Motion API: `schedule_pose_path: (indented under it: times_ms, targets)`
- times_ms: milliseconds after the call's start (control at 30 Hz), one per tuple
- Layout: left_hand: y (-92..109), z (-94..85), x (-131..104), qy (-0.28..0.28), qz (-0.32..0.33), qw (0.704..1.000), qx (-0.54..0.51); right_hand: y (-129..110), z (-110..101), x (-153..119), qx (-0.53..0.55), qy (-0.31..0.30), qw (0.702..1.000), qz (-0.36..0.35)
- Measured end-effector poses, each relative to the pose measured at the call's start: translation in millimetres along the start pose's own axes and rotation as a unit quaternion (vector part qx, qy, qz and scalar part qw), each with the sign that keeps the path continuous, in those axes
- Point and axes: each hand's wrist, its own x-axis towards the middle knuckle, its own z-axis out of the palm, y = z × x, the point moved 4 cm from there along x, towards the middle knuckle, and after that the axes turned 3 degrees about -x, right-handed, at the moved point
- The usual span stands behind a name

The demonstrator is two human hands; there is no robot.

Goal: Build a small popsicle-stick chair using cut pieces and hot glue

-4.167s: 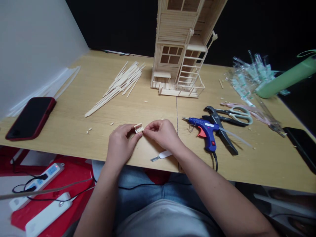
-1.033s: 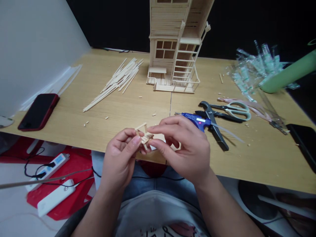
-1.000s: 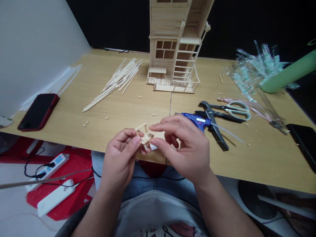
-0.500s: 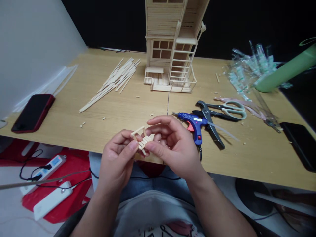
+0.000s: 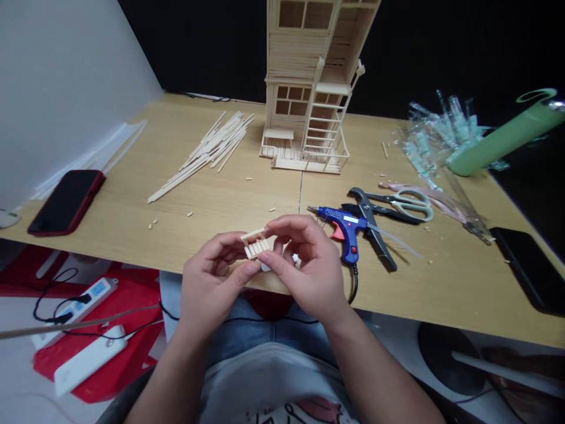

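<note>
The wooden table (image 5: 220, 218) carries the tall stick house (image 5: 300, 65) at its back, beyond the hands. Left of the house lies a loose pile of sticks (image 5: 207, 150); to its right, a green bottle (image 5: 498, 141) leans over clear wrappers (image 5: 428, 141). The blue glue gun (image 5: 346, 227) is just beside the right hand, next to dark pliers (image 5: 373, 232) and scissors (image 5: 412, 205). The left hand (image 5: 214, 277) and right hand (image 5: 309, 268) pinch the small stick piece (image 5: 256, 244) between them, above the table's near edge; their fingers partly cover its ends.
</note>
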Motion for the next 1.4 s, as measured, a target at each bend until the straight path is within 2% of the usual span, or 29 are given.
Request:
schedule_pose_path:
  times_ms: [100, 267, 433, 633, 867, 1167, 1400]
  targets:
    - [2.6, -1.0, -0.2, 0.006, 0.003, 1.0, 0.006, -3.2, 2.8, -0.8, -0.02, -0.001, 0.999, -0.026]
    - [-3.7, -4.6, 1.0, -0.038, -0.017, 0.997, -0.071, -6.4, 4.9, -0.8, -0.014, 0.001, 0.999, -0.037]
    - [-7.8, -13.1, -0.5, 0.001, 0.041, 0.999, -0.014, -5.3, 5.5, -4.4, -0.027, 0.019, 0.999, -0.038]
    - [-4.9, -14.8, -2.6, 0.017, 0.062, 0.998, 0.023, -4.2, 9.4, -9.3, -0.032, 0.024, 0.998, -0.043]
    - [-1.4, -14.1, -4.3, 0.017, 0.06, 0.997, 0.039, -2.7, 13.3, -7.6, -0.02, 0.024, 0.999, -0.026]
    - [-13.3, -25.7, -8.1, 0.089, -0.014, 0.996, 0.016, 3.5, 12.0, -8.4, 0.037, -0.008, 0.999, 0.009]
    - [-2.8, -14.5, -6.7, 0.084, 0.01, 0.995, 0.048, -3.9, 7.2, -6.0, -0.006, 0.011, 0.999, -0.038]
